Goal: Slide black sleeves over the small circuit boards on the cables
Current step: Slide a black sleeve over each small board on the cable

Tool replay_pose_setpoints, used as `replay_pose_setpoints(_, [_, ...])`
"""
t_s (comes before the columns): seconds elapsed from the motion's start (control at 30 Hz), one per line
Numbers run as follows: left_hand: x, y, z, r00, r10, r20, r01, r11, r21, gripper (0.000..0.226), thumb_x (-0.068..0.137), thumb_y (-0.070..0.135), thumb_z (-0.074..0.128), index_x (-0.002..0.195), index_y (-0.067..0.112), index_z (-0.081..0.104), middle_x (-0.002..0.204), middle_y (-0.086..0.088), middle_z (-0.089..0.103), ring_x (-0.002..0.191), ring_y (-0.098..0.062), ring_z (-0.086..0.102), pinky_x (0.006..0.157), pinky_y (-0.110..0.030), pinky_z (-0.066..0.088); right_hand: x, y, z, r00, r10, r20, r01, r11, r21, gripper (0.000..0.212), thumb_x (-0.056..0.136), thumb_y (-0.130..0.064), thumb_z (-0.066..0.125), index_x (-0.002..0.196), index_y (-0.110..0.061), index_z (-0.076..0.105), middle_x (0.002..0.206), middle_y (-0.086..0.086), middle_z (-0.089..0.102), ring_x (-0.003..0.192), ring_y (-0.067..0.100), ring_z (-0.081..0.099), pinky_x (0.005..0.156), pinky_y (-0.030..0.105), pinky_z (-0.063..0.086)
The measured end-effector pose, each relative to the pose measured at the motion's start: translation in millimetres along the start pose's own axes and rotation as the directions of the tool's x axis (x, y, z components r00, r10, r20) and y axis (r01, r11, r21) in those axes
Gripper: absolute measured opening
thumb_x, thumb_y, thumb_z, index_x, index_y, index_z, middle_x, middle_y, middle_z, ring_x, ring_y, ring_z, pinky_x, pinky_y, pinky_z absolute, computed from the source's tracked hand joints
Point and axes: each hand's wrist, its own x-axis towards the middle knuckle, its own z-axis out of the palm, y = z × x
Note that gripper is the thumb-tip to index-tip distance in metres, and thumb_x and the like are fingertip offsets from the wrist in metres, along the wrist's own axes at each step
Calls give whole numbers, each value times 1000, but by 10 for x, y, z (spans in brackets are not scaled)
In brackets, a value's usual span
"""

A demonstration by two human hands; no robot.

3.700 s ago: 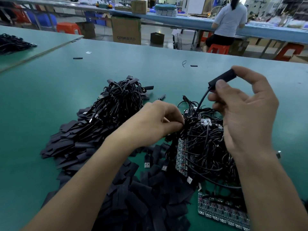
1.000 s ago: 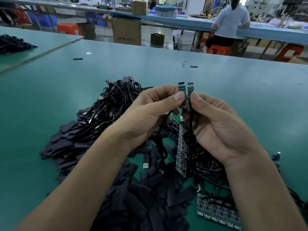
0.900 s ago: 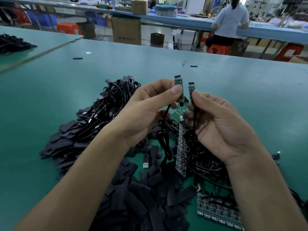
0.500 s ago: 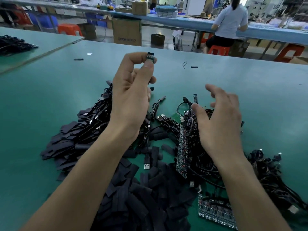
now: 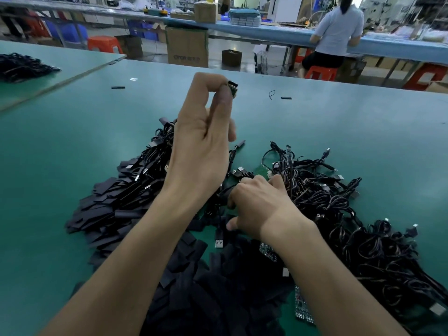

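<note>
The small circuit board point(image 5: 233, 88) is held well above the table point(image 5: 92, 141), pinched at the fingertips point(image 5: 224, 94) of the raised left hand point(image 5: 201, 151). Only its upper end shows past them. Its long axis reads as near upright, with the free end pointing up and slightly away from the viewer and the cable end hidden behind the hand. The cable itself cannot be followed from the board. The right hand point(image 5: 259, 207) is low on the table with its fingers curled down among the loose black sleeves point(image 5: 194, 287), beside the tangle of bare cables point(image 5: 339, 214). Whether it already holds a sleeve cannot be told. To the left lies a heap of cables point(image 5: 145, 170) mixed with more sleeves, and a USB plug point(image 5: 219, 242) lies just in front of the right hand. The step in hand appears to be fetching a sleeve for a board that is already presented. The next move would call for a single sleeve to be lifted free of the pile, its mouth opened and lined up with the board's long axis, and then fed over the free end. The pinch must give way as the sleeve comes down.
</note>
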Motion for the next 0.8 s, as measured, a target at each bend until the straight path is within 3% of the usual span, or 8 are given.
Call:
replay_pose_setpoints(0.07, [8,-31,3,1000,-1,0,1,1000,15,17,108,25,39,95,30,48,56,6,33,47,-8,25,45,-17,25,-7,-17,43,1000,-3,-16,3,999,44,26,83,-42,74,103,-27,67,110,-2,57,112,24,47,98,47,24])
replay_pose_setpoints(0.17, [24,-82,8,999,-22,-25,24,996,83,20,106,23,38,103,20,58,54,22,44,49,2,38,50,-12,27,-12,-15,82,996,5,-85,5,994,113,10,85,-27,72,88,-25,63,98,-6,56,106,21,49,82,40,17])
replay_pose_setpoints(0.23, [29,-104,4,998,-39,-46,43,994,105,26,106,25,37,111,16,61,58,29,49,54,6,43,54,-13,31,-16,-7,72,994,16,-108,0,990,140,9,86,-25,71,88,-23,63,98,-6,57,106,21,51,80,39,16])
replay_pose_setpoints(0.33, [28,-121,13,997,-58,-52,62,994,90,27,104,26,36,117,17,59,57,23,41,53,-1,35,53,-13,30,-25,44,9,998,32,-46,-27,994,106,15,87,-31,73,99,-24,69,103,-6,63,106,20,52,83,41,19])
replay_pose_setpoints(0.4, [25,-120,16,997,-59,-38,62,995,78,27,104,24,36,119,18,57,57,22,41,54,-1,35,54,-12,31,-29,77,-40,999,40,9,-40,999,35,14,87,-18,69,100,-23,68,101,-6,64,99,19,50,83,43,19])
replay_pose_setpoints(0.5, [20,-118,28,998,-59,-12,59,995,78,25,103,25,36,119,23,55,65,18,42,59,0,37,59,-13,34,-14,24,-127,994,66,85,-59,995,-81,19,80,-6,59,72,-20,48,77,-1,48,81,21,37,86,47,21])
replay_pose_setpoints(0.67, [12,-128,22,998,-58,8,57,995,85,17,104,17,37,112,29,48,79,9,50,69,4,46,67,-9,40,32,-87,-143,988,58,146,-38,990,-136,29,85,-13,60,69,-22,37,74,0,41,79,26,40,106,53,18])
replay_pose_setpoints(0.8, [17,-130,17,997,-79,14,78,994,76,19,104,14,40,105,32,45,84,6,53,71,-1,48,68,-12,43,63,-73,-119,983,56,172,-34,991,-129,34,92,-25,62,70,-22,36,76,0,40,88,28,39,106,53,17])
